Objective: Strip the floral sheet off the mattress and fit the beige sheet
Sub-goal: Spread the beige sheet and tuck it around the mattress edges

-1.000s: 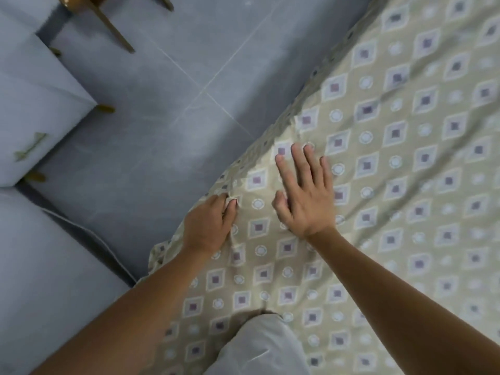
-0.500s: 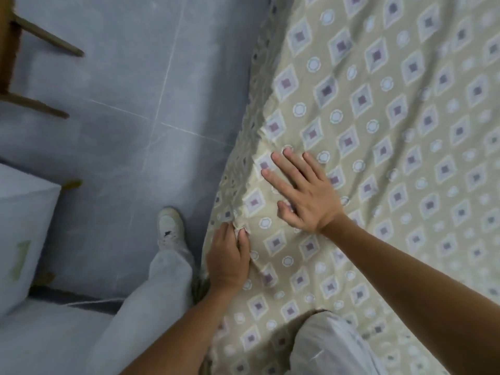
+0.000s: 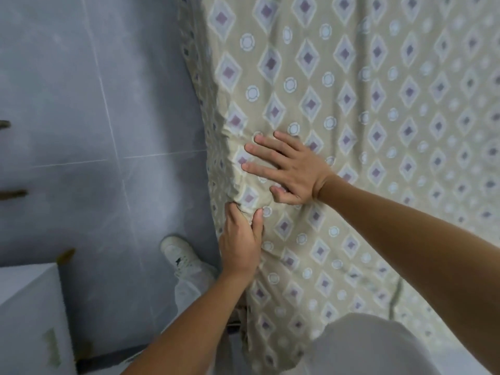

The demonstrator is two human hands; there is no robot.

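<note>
Fingers of the left hand are curled over the mattress edge, pinching a bunched fold of the beige sheet between fingertips and thumb, seemingly so the slack gathered there can be drawn down over the side. Just above it, the right hand lies flat with its fingers spread and released, pressing the cloth onto the bed top; that hold probably pins the fabric while the other hand tugs, which would explain the wrinkles crowding between the two hands. From the head view the sheet, beige with purple diamonds and pale rings, already covers the whole visible mattress and drapes over its left side toward the grey tiled floor. No floral sheet shows, so stripping looks done and fitting seems well along. A white shoe stands on the floor close to the bed, and a pale cabinet sits at lower left
</note>
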